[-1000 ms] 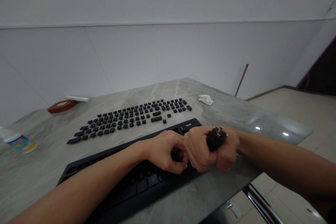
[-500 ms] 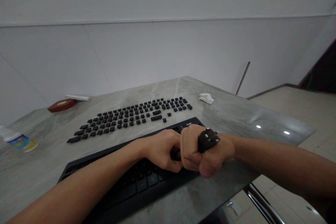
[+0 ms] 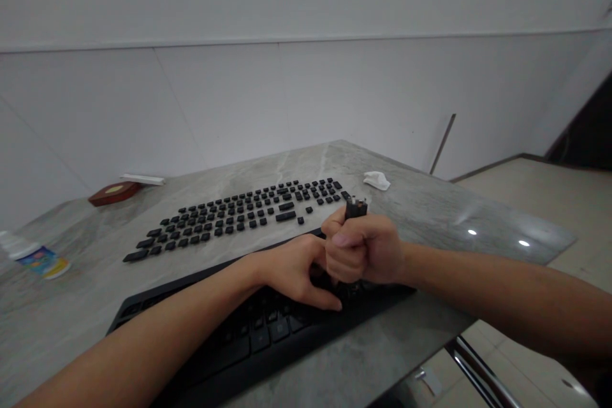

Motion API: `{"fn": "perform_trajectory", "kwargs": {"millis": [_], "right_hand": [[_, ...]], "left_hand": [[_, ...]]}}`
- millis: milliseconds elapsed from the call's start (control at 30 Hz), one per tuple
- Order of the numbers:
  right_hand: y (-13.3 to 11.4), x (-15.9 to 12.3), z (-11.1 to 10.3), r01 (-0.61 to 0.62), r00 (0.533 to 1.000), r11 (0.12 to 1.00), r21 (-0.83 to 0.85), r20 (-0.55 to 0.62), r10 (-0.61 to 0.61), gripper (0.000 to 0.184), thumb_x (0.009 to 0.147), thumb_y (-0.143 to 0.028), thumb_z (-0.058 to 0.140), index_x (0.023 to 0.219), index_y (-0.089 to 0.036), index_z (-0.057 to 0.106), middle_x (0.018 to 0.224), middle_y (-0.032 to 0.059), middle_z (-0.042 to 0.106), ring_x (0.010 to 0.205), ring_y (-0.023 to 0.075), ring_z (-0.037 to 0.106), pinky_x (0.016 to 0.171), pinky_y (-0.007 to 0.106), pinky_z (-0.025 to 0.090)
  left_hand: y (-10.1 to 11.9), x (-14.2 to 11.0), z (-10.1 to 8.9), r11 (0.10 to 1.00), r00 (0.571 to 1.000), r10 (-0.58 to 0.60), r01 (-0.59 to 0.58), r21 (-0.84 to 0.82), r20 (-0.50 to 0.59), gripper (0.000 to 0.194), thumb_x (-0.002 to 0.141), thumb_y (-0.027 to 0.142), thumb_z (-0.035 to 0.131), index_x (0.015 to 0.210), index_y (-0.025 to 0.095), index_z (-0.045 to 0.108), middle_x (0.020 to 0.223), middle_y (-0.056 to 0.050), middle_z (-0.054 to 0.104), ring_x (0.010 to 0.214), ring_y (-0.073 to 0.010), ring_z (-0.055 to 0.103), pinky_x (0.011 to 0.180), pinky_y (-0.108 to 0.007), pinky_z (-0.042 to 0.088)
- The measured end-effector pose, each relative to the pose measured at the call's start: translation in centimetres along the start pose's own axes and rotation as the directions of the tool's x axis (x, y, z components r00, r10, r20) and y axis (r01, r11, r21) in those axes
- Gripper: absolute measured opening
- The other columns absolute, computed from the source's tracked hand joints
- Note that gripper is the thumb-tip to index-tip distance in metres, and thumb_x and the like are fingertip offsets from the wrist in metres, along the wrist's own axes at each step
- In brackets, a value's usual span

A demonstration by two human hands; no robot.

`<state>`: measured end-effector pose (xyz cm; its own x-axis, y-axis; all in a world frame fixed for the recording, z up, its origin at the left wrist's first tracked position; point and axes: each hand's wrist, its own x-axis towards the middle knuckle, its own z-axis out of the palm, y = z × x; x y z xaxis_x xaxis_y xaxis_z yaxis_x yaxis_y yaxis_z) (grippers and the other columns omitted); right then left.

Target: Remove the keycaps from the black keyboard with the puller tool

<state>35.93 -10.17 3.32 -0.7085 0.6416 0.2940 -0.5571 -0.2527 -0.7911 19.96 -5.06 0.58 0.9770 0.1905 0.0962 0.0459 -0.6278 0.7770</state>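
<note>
My right hand (image 3: 359, 247) makes a fist around an upright black tool (image 3: 356, 207) with small metal pieces at its top end. What its lower end touches is hidden by the fist. Beneath both hands lies a black keyboard (image 3: 258, 341), angled across the table, with some keys still on its near side. My left hand (image 3: 299, 268) rests over the keyboard, thumb stretched out and apart from the bent fingers. Its fingertips are hidden behind the right fist. Beyond the keyboard, many loose black keycaps (image 3: 285, 216) lie in rows.
On the grey marbled table (image 3: 430, 210) lies a crumpled white tissue (image 3: 377, 180). A white bottle with a colourful label (image 3: 41, 260) lies tilted at the left. Farther back are a reddish-brown object (image 3: 113, 193) and a white strip (image 3: 143, 179). The table's right edge drops to a tiled floor.
My right fist has turned, so the tool's end with the metal pieces now points up. My left thumb has stretched out, and more of the keyboard's right end shows.
</note>
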Motion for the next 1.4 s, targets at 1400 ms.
{"fn": "perform_trajectory", "kwargs": {"millis": [1400], "right_hand": [[0.8,-1.3,2.9,0.196,0.957,0.966,-0.169,-0.18,-0.226,0.031,0.072,-0.015,0.054,0.049,-0.019,0.033,0.039,-0.007,0.03,0.031,0.0057,0.025,0.034,0.02,0.024]], "left_hand": [[0.1,0.8,0.4,0.99,0.991,0.128,-0.129,0.054,0.037,0.011,0.082,0.023,0.077,0.086,0.013,0.075,0.093,-0.004,0.078,0.091,-0.018,0.072,0.086,-0.023,0.053]]}}
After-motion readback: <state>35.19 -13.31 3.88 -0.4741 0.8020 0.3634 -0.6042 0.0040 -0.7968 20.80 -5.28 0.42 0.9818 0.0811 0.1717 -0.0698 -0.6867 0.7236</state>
